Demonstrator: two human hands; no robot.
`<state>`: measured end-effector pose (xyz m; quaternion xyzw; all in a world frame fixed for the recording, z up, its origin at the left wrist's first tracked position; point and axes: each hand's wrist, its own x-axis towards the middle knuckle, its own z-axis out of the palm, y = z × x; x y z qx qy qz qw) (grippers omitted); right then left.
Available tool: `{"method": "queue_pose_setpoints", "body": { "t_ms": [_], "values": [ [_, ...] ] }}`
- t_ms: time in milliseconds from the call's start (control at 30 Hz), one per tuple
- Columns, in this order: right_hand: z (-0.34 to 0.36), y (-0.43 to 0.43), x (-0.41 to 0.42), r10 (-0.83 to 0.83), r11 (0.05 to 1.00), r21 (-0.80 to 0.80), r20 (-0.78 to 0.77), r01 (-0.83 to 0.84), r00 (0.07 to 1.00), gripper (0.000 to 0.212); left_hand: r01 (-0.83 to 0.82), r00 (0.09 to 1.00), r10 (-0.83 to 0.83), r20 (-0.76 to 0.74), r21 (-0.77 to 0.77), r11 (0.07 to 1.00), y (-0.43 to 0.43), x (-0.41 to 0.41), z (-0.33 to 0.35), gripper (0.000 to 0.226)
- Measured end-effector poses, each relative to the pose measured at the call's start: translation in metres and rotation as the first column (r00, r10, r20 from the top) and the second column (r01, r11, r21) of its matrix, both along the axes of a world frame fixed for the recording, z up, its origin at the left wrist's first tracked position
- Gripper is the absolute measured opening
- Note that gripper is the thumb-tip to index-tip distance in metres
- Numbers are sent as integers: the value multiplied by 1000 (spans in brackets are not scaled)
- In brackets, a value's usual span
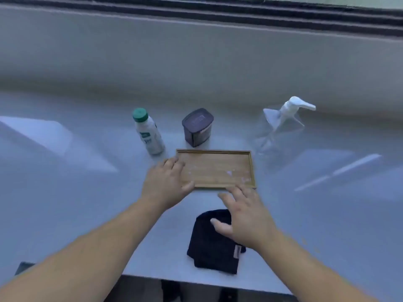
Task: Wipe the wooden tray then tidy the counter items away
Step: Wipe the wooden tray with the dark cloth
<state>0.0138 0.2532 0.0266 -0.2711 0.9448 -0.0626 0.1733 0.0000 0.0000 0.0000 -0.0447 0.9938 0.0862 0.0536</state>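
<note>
Pale worktop holds a still-spotty wooden tray mid-frame, left hand flat on it, right hand open over the dark cloth; wiping and tidying remain.

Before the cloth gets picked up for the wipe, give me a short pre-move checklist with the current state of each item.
1. Tray steadied: ok, left hand rests on its left end.
2. Cloth within reach: ok, right hand hovers over its top edge with fingers spread, not gripping.
3. Tray needs wiping: ok, pale specks show near its right side.
4. Tray free of objects: ok, nothing stands in it.
5. Room around the tray: ok, bottle, jar and sprayer stand behind it, apart from it.
6. Cloth damp: cannot tell.
</note>
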Motion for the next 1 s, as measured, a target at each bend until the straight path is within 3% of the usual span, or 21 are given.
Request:
{"method": "queue_pose_setpoints", "body": {
  "t_ms": [267,367,633,700,767,867,933,1000],
  "values": [
    [-66,-3,64,140,983,97,133,-153,981,106,-23,1000,22,11,39,999,-15,26,-58,75],
    [-78,-2,74,152,979,119,103,-164,983,107,-48,999,48,-3,95,994,-16,30,-71,81],
    [-86,-6,60,-5,985,-173,-52,-4,999,49,-91,988,108,-113,148,985,-13,37,-96,82],
    [-76,-8,51,-219,907,-347,98,239,971,42,-96,983,119,-138,160,982,-14,39,-100,83],
    [-62,-7,38,-431,700,-459,339,547,836,35,-90,979,116,-167,156,984,-15,39,-103,84],
    [-35,2,10,-588,401,-609,402,685,702,22,-86,978,109,-176,134,987,-16,38,-105,83],
    [-20,11,-16,-648,329,-684,338,652,682,21,-87,978,107,-177,118,989,-16,38,-106,84],
    [-17,15,-47,-668,385,-681,259,622,697,27,-76,976,96,-197,108,991,-17,37,-108,84]
  ]
}}
